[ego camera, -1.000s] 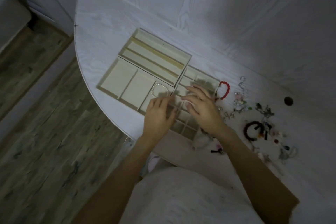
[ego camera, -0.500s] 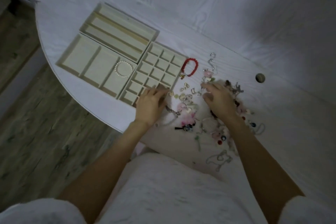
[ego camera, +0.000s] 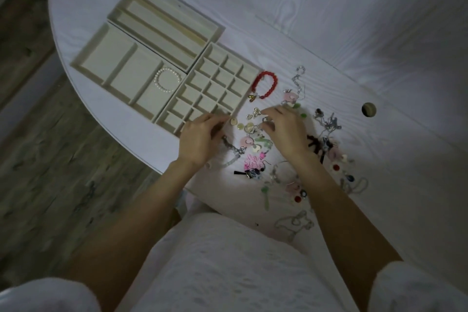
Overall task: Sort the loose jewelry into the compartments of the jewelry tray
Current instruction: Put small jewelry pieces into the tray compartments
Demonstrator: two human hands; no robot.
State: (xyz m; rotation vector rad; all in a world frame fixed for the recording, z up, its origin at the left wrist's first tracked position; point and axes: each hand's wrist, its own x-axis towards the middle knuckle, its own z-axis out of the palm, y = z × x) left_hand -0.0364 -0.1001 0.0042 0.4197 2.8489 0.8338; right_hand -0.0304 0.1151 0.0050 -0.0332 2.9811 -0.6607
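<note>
Three beige jewelry trays sit together on the white table: a small-grid tray (ego camera: 249, 76), a wide-compartment tray (ego camera: 87, 49) to its left and a long-slot tray (ego camera: 217, 30) behind. A pearl bracelet (ego camera: 167, 80) lies in the wide tray's right compartment. Beside the grid tray on the table lies a red bead bracelet (ego camera: 266, 83). Loose jewelry (ego camera: 253, 162) is scattered to the right. My left hand (ego camera: 200, 137) rests on the grid tray's near corner, fingers lightly bent. My right hand (ego camera: 286, 129) hovers over the pile, its fingertips touching small silver pieces (ego camera: 255, 113).
The curved table edge (ego camera: 141, 157) runs just left of my left wrist, with wood floor (ego camera: 50, 172) beyond. A round cable hole (ego camera: 369, 109) sits at the right. Chains and beads (ego camera: 293, 223) spread toward my lap. A white wall rises behind.
My right hand has slid left from the middle of the pile to the small pieces near the grid tray. My left hand stays at the tray's near corner.
</note>
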